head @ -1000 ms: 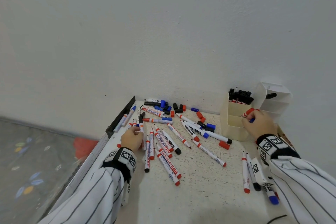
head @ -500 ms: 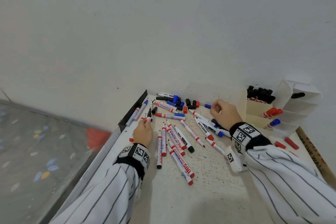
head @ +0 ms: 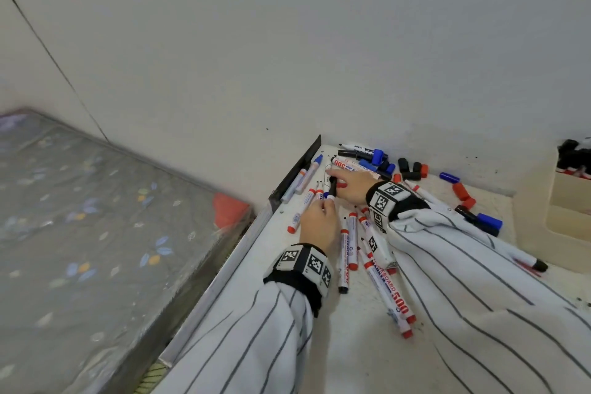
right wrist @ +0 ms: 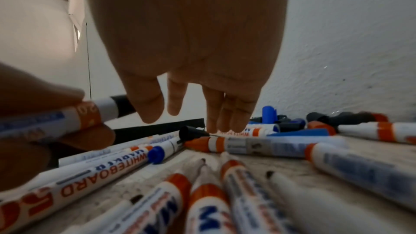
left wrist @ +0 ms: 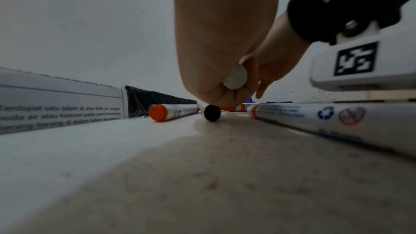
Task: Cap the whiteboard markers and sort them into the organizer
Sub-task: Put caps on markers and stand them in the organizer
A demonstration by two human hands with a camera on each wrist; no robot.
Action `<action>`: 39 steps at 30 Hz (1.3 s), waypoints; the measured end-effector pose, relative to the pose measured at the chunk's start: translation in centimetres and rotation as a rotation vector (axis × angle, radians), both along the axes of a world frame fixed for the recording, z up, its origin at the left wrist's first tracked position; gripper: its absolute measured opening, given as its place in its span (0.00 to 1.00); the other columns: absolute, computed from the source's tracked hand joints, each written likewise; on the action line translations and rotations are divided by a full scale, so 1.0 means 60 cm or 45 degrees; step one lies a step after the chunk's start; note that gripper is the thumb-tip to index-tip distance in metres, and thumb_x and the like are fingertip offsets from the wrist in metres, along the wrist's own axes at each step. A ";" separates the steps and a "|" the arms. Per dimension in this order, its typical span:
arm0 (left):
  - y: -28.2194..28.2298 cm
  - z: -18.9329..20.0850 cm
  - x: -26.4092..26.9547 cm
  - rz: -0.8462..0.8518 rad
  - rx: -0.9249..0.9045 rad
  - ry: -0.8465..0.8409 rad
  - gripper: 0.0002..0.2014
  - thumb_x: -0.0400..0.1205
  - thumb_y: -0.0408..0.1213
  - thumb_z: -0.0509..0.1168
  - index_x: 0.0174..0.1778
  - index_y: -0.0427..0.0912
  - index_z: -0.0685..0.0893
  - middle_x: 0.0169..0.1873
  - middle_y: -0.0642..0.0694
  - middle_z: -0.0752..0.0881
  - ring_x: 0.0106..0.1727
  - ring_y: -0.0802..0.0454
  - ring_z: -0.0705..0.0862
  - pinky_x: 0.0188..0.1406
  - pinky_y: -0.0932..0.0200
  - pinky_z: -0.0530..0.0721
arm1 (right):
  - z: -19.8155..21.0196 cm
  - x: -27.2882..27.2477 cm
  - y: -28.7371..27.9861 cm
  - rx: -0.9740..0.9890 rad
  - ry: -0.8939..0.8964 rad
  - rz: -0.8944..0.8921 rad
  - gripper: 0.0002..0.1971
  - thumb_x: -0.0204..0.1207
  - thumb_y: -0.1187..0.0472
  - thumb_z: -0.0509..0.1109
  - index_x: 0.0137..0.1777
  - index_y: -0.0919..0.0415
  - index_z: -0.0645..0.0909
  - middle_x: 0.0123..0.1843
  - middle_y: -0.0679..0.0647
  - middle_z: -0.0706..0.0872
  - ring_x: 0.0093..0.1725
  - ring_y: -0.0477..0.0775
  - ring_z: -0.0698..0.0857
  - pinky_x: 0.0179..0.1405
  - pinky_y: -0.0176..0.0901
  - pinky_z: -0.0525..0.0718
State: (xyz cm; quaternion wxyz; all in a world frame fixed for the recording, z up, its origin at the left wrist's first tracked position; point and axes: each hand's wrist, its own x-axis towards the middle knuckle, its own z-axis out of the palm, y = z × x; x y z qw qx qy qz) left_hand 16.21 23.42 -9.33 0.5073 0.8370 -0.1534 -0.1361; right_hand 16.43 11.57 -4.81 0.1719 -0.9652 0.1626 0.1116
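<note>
Many white whiteboard markers point(head: 388, 294) with orange bands lie scattered on the white table point(head: 367, 361), several of them uncapped. My left hand point(head: 326, 201) grips one marker point(right wrist: 90, 115) that has a black end point(head: 332, 187); its white butt point(left wrist: 235, 77) shows in the left wrist view. My right hand point(head: 332, 174) reaches across just behind it, fingers point(right wrist: 225, 122) straight, tips down on the lying markers, holding nothing. Loose black caps point(head: 409, 169), red caps point(head: 460, 190) and a blue cap point(head: 449, 176) lie by the wall. The cream organizer point(head: 569, 201) stands at the far right, black-capped markers point(head: 572, 153) in it.
A black strip point(head: 300, 166) and a metal rail point(head: 224, 272) edge the table's left side. Beyond it lies a patterned grey mattress point(head: 96, 217) with a red item point(head: 230, 208) beside it. The white wall point(head: 319, 41) closes the back.
My right hand left the organizer, crossed the marker pile and now sits next to my left hand. The left hand keeps hold of its marker. My view has swung left.
</note>
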 end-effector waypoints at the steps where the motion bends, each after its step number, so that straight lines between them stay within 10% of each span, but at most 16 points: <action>1: 0.000 -0.001 0.001 0.003 0.003 -0.001 0.16 0.87 0.41 0.51 0.35 0.41 0.74 0.32 0.47 0.76 0.36 0.52 0.73 0.30 0.63 0.67 | -0.003 0.006 0.002 -0.029 0.026 0.000 0.24 0.84 0.57 0.51 0.80 0.50 0.56 0.80 0.56 0.63 0.77 0.59 0.66 0.77 0.51 0.62; 9: -0.002 0.000 -0.002 -0.027 -0.011 0.031 0.14 0.87 0.41 0.51 0.41 0.42 0.77 0.31 0.54 0.73 0.32 0.62 0.71 0.29 0.71 0.66 | -0.015 0.029 -0.023 -0.032 -0.080 -0.283 0.18 0.81 0.55 0.58 0.71 0.50 0.70 0.68 0.54 0.78 0.64 0.57 0.78 0.69 0.58 0.71; 13: 0.005 0.008 -0.003 -0.085 -0.039 0.138 0.14 0.86 0.44 0.54 0.58 0.41 0.80 0.44 0.49 0.81 0.42 0.59 0.77 0.40 0.66 0.74 | 0.005 0.007 -0.047 0.165 -0.550 -0.537 0.07 0.79 0.58 0.65 0.52 0.59 0.72 0.50 0.58 0.82 0.44 0.53 0.79 0.43 0.42 0.76; 16: 0.002 0.012 -0.012 -0.157 -0.047 0.157 0.14 0.83 0.43 0.59 0.62 0.45 0.80 0.55 0.49 0.83 0.49 0.58 0.78 0.45 0.64 0.73 | 0.026 -0.022 -0.058 0.240 -0.648 -0.547 0.10 0.83 0.57 0.57 0.58 0.61 0.71 0.41 0.57 0.80 0.32 0.51 0.76 0.32 0.42 0.75; 24: 0.009 0.034 -0.023 -0.362 -0.039 0.163 0.15 0.84 0.40 0.59 0.67 0.46 0.80 0.53 0.56 0.80 0.50 0.63 0.75 0.49 0.70 0.68 | 0.040 -0.101 -0.048 0.409 -0.853 -0.490 0.11 0.83 0.67 0.56 0.63 0.62 0.72 0.59 0.56 0.76 0.53 0.49 0.79 0.56 0.40 0.80; 32: 0.017 0.041 -0.027 -0.507 -0.034 0.130 0.18 0.84 0.41 0.60 0.71 0.47 0.78 0.63 0.48 0.83 0.60 0.55 0.80 0.58 0.64 0.73 | 0.031 -0.149 -0.038 0.500 -0.939 -0.525 0.08 0.78 0.67 0.65 0.55 0.59 0.72 0.50 0.52 0.79 0.45 0.43 0.80 0.43 0.27 0.76; 39: 0.009 0.032 -0.026 -0.499 -0.029 0.171 0.18 0.83 0.40 0.62 0.70 0.49 0.78 0.66 0.49 0.80 0.67 0.52 0.76 0.62 0.59 0.70 | 0.029 -0.174 -0.044 0.681 -0.921 -0.537 0.14 0.78 0.73 0.61 0.60 0.58 0.76 0.60 0.57 0.81 0.59 0.53 0.84 0.62 0.51 0.83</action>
